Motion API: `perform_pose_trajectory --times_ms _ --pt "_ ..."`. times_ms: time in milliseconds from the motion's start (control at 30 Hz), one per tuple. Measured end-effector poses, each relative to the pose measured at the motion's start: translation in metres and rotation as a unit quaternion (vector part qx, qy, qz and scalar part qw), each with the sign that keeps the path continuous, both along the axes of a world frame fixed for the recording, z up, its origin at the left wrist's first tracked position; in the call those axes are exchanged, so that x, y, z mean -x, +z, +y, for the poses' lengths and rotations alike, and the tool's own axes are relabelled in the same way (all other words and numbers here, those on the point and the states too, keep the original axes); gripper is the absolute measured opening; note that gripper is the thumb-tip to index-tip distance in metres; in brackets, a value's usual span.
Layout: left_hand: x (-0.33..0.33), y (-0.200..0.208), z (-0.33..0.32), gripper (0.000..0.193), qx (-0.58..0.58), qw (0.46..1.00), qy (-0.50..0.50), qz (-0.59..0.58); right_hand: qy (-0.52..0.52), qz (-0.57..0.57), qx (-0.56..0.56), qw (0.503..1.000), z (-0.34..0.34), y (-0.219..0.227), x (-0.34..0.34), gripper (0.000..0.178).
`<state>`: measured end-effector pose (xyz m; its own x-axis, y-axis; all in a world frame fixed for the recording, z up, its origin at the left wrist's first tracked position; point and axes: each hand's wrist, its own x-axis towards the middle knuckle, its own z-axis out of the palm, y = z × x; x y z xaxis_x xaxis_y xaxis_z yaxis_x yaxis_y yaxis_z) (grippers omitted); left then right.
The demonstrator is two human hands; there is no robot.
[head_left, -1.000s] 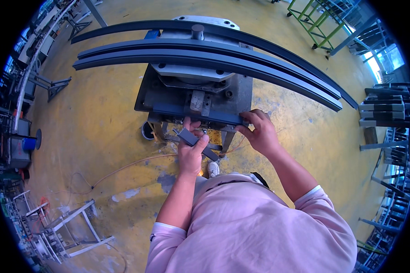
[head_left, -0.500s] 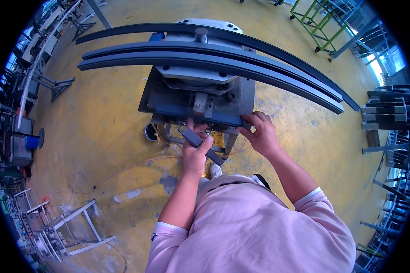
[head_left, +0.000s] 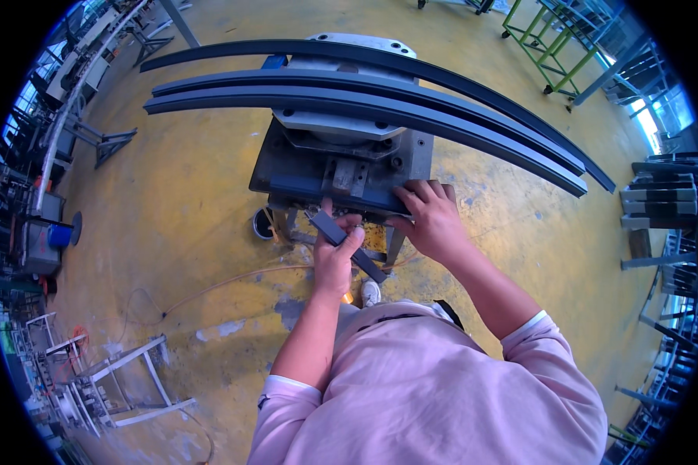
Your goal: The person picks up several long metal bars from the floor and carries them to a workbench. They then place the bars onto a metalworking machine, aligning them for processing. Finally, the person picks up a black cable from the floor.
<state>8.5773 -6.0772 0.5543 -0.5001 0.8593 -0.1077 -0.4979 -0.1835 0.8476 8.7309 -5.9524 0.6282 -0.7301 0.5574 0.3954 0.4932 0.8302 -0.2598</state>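
Observation:
A short dark grey channel piece (head_left: 371,267) lies slantwise across my left hand (head_left: 336,260), held under the thumb with a finger pointing up at the machine's front edge. My right hand (head_left: 434,221) grips the right end of a dark profile strip (head_left: 298,184), fingers above and thumb below. This strip rests along the front of the machine's dark metal base plate (head_left: 275,159), under a small metal block (head_left: 345,177) at the middle. What sits beneath that block is hidden.
Long dark profile bars (head_left: 442,116) lie across the machine's top (head_left: 349,124) and stick out on both sides. A dark bucket (head_left: 264,225) stands below its left edge. An orange hose (head_left: 240,277) runs over the yellow floor. Stacked profiles (head_left: 659,203) are at right, a metal frame (head_left: 136,384) lower left.
The upright cylinder on the machine's top has sunk, and the small block looks changed in position. My right hand has slid left along the strip. The left hand holds the same piece.

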Motion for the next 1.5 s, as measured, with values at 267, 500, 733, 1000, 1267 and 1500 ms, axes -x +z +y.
perform_pose_trajectory --times_ms 267,500,733,1000,1267,1500 --pt "-0.001 -0.003 -0.014 0.073 0.022 0.997 0.037 -0.067 0.028 -0.045 -0.028 0.998 0.005 -0.01 0.03 0.045" --pt "-0.001 0.0 -0.025 0.064 -0.001 0.99 0.065 -0.129 -0.002 -0.046 -0.026 0.999 0.007 -0.014 -0.012 0.034" --pt "-0.013 0.01 -0.023 0.067 -0.027 0.983 0.024 -0.182 -0.098 0.083 0.229 0.965 -0.011 -0.013 -0.14 0.025" --pt "-0.039 0.057 -0.003 0.062 -0.123 0.979 -0.047 -0.158 0.064 0.108 0.324 0.938 -0.071 0.011 -0.06 0.026" --pt "-0.04 0.104 0.01 0.027 -0.133 0.978 0.081 -0.139 0.103 -0.012 -0.003 0.995 -0.055 0.072 -0.031 0.055" --pt "-0.015 0.161 0.01 0.037 -0.111 0.992 0.055 -0.02 0.097 0.046 0.002 0.994 0.031 0.153 0.012 0.044"
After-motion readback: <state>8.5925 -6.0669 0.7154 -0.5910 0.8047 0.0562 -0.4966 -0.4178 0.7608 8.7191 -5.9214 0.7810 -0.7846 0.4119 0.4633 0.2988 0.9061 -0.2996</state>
